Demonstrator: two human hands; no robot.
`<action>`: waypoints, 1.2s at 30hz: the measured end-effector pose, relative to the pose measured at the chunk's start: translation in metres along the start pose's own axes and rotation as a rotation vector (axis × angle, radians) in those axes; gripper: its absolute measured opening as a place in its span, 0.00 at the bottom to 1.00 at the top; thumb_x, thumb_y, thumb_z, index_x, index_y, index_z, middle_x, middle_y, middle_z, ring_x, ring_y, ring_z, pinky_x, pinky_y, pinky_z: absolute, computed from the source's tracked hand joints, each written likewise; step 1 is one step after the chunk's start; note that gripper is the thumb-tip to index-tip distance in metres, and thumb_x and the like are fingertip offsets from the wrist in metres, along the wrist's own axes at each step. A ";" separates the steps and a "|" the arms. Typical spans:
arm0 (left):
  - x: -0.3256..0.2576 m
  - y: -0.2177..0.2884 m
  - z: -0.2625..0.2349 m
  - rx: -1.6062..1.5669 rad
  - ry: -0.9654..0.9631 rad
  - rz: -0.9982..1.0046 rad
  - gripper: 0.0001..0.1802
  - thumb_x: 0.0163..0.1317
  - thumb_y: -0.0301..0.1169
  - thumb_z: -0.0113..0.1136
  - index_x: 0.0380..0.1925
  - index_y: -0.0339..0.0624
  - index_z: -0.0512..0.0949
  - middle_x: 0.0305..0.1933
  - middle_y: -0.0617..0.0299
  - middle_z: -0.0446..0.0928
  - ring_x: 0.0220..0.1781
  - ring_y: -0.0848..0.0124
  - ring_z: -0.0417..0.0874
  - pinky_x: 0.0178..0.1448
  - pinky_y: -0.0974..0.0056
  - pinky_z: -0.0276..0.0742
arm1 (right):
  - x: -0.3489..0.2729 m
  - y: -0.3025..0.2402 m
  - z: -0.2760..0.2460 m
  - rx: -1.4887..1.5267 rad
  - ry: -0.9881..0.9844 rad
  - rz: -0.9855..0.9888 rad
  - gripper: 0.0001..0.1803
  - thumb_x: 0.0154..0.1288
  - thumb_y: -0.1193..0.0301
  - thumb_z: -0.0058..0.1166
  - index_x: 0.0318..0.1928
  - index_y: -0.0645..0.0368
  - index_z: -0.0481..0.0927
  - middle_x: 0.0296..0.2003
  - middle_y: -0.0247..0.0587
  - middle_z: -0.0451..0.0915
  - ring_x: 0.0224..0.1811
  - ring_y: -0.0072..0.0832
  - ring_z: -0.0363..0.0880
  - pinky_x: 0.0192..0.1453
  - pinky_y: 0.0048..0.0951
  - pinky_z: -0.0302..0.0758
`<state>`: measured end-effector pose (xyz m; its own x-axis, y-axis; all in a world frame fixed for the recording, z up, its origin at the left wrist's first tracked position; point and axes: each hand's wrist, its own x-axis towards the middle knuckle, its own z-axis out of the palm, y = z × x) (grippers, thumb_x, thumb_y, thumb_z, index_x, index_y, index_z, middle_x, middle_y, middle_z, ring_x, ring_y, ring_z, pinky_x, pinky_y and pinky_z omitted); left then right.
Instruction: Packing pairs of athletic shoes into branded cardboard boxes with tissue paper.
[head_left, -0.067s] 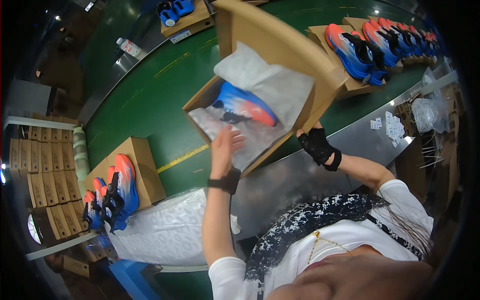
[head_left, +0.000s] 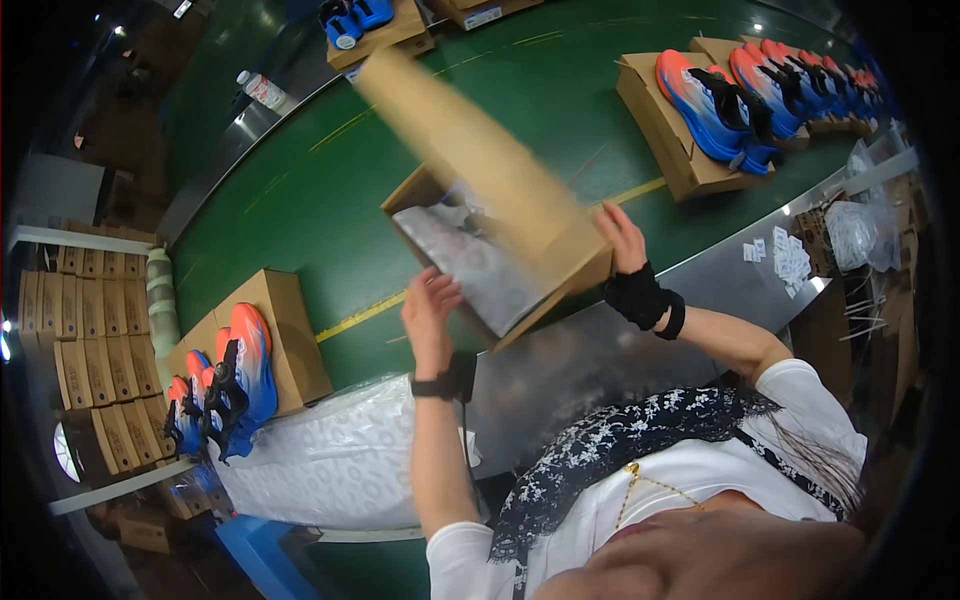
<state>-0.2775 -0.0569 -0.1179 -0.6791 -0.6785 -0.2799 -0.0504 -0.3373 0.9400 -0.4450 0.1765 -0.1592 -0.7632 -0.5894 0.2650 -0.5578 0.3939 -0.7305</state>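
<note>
In front of me a brown cardboard shoe box (head_left: 540,318) sits tilted on the green work surface. Its blurred lid (head_left: 470,140) hangs at an angle, partway down over the opening. Patterned tissue paper (head_left: 465,262) lies inside; any shoe beneath it is hidden. My left hand (head_left: 430,305) is at the box's near left side, fingers apart and holding nothing. My right hand (head_left: 630,265), in a black fingerless glove, has its fingers stretched out beside the right end of the box, close to the lid's hinge side.
Coral-and-blue sneakers (head_left: 705,110) stand against boxes (head_left: 665,150) at the far right. More sneakers (head_left: 245,365) lean on a box (head_left: 290,330) at the left. Tissue sheets under plastic (head_left: 330,460) lie near left. Small white packets (head_left: 790,260) rest on the metal edge.
The lid has swung over toward the left and down. Tissue now covers the blue-and-coral shoe that showed before. My right hand has moved from under the lid's edge to the box's right end.
</note>
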 end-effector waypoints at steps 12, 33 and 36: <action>-0.044 -0.048 0.017 0.658 0.293 0.231 0.20 0.62 0.38 0.36 0.36 0.28 0.68 0.30 0.42 0.69 0.36 0.48 0.68 0.41 0.53 0.62 | -0.009 -0.012 0.003 -0.492 -0.335 -0.425 0.31 0.47 0.81 0.40 0.56 0.47 0.62 0.60 0.47 0.52 0.62 0.47 0.48 0.52 0.56 0.55; -0.169 -0.020 -0.015 -0.432 0.149 -0.050 0.21 0.55 0.40 0.46 0.42 0.34 0.69 0.41 0.58 0.73 0.41 0.71 0.74 0.43 0.69 0.70 | -0.021 -0.103 -0.084 -0.241 -0.188 -0.856 0.27 0.41 0.79 0.48 0.48 0.58 0.69 0.52 0.56 0.62 0.52 0.47 0.63 0.48 0.42 0.63; -0.219 -0.031 -0.057 -0.447 0.190 0.194 0.22 0.54 0.42 0.45 0.41 0.35 0.69 0.40 0.56 0.73 0.40 0.68 0.74 0.40 0.66 0.72 | -0.030 -0.109 -0.088 0.036 -0.208 -0.623 0.31 0.38 0.81 0.50 0.51 0.59 0.66 0.52 0.55 0.61 0.52 0.48 0.63 0.52 0.41 0.63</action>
<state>-0.0858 0.0646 -0.0968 -0.4983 -0.8486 -0.1779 0.4093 -0.4111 0.8145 -0.3903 0.2134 -0.0320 -0.2198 -0.8249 0.5209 -0.8611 -0.0869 -0.5009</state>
